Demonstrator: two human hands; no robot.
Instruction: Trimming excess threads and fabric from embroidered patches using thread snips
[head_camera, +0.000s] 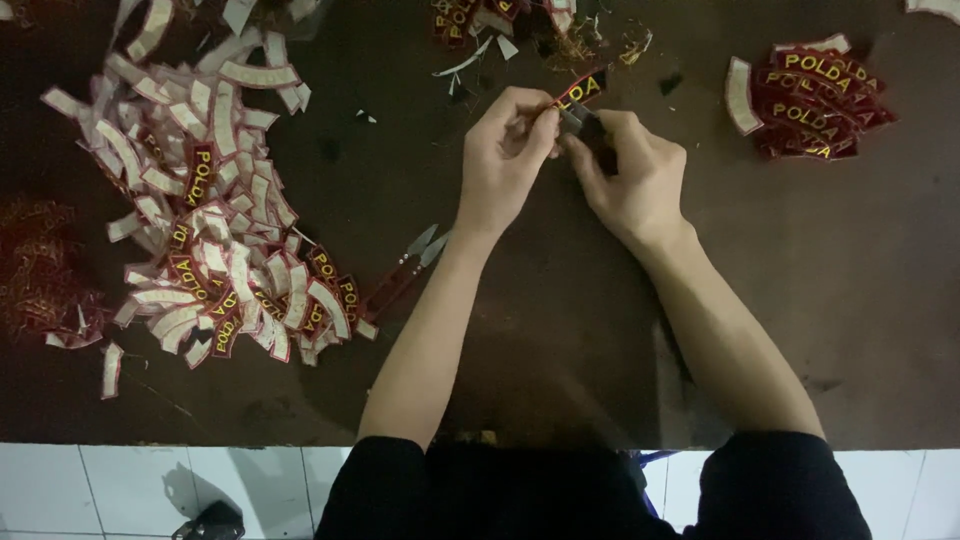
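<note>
The person is wearing a black top with short sleeves, the cuffs ending above the elbows and leaving both forearms bare. The left hand (505, 150) and right hand (635, 175) are bare: nothing is showing on fingers or wrists.

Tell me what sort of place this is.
Probably a small embroidery or garment workshop: a large heap of curved patches on a dark worktable, a neat stack of patches, and thread snips.
</note>
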